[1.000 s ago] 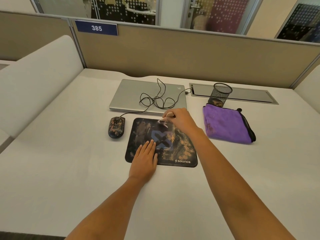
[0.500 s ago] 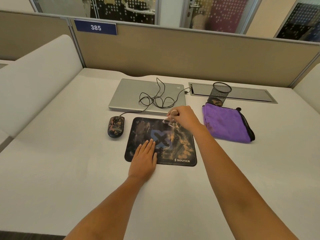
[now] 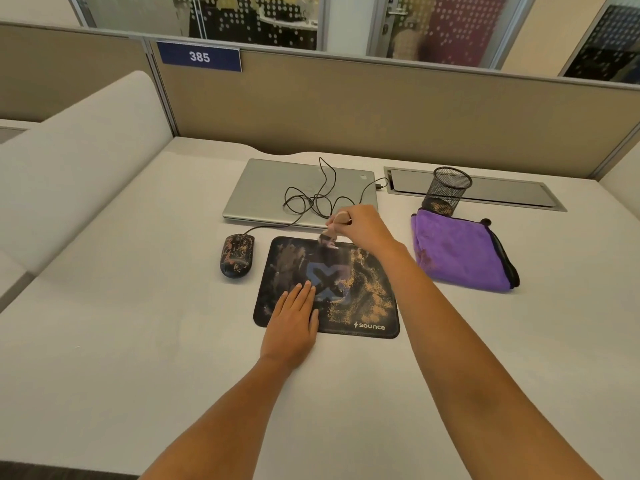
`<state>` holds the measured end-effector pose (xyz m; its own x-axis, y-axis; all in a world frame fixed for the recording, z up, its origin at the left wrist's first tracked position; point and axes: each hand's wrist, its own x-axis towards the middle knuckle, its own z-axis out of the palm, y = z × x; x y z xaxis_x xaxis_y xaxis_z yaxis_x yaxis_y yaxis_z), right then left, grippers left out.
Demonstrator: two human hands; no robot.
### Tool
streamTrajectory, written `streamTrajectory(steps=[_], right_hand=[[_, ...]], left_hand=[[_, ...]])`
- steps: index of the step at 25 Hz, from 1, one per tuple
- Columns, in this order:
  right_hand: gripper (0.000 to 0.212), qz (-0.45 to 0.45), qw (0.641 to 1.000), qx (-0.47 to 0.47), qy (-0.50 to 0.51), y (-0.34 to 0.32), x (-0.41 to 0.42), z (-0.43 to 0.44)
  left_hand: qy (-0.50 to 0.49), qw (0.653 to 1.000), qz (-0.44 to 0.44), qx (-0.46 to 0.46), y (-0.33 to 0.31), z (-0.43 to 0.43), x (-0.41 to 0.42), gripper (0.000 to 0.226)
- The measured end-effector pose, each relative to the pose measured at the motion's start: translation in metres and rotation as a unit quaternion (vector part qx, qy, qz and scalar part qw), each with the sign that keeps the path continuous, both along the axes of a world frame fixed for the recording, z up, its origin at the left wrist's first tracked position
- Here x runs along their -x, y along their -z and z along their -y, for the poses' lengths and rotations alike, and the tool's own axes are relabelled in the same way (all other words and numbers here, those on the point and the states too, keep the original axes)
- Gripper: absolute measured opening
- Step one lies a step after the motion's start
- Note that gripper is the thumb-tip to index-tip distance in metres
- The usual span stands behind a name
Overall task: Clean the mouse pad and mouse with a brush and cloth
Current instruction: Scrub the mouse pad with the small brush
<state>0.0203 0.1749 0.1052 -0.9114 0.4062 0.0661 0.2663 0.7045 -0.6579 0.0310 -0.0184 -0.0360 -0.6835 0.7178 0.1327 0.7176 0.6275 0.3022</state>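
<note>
At the left, a dark mouse [image 3: 237, 255] speckled with tan grime sits on the white desk [image 3: 121, 341], just beside the left edge of the mouse pad [image 3: 367, 299] and not touching it. Its cable [image 3: 311, 199] runs back in loose loops over the lid of a closed silver laptop [image 3: 266, 188]; the plug end lies near the laptop's right rear corner, and whether it is plugged in cannot be told.

The left hand [image 3: 292, 323] lies flat, palm down, on the near-left part of the pad, fingers straight and pressed together, the thumb tucked along the side. It covers that corner of the pad. The pad is black with a blue mark at the centre and tan dust smeared across it — thickest on the right half.

The right hand [image 3: 363, 226] is curled around a small brush [image 3: 334, 230] at the pad's far edge; only a pale handle end and blurred bristles show, so the exact grip is hard to make out.

Further right, a folded purple cloth [image 3: 457, 251] rests on the desk, well apart from the pad — a black mesh cup [image 3: 446, 190] stands just behind it.
</note>
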Motion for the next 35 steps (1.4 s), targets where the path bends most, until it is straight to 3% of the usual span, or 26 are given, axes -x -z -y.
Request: streamTrajectory(steps=[6,10,16,20,25,30,35], right_hand=[[0.015,0.047,0.993,-0.074,-0.084,0.013,0.010,0.023],[0.009,0.125,0.972,-0.090,-0.175,0.002,-0.001,0.021],[0.015,0.001,0.998,-0.037,-0.049,0.007,0.006,0.018],[0.013,0.040,0.995,-0.052,-0.078,0.014,0.003,0.027],[0.010,0.169,0.973,-0.019,-0.153,-0.004,-0.014,0.016],[0.015,0.032,0.999,-0.025,-0.009,-0.003,-0.015,0.005],[0.014,0.110,0.991,-0.047,-0.060,0.001,-0.021,0.005]], left_hand=[[-0.002,1.000,-0.016,-0.001,0.000,0.000,0.000,0.052],[-0.002,1.000,-0.021,-0.002,0.000,0.000,0.000,0.052],[-0.003,1.000,-0.019,0.000,0.000,0.000,0.000,0.052],[-0.002,1.000,-0.016,0.003,0.000,0.000,0.000,0.052],[-0.002,1.000,-0.016,0.003,0.001,-0.001,0.001,0.052],[-0.002,1.000,-0.010,0.004,0.001,0.000,0.000,0.052],[0.000,1.000,-0.008,0.003,0.001,0.000,0.001,0.052]])
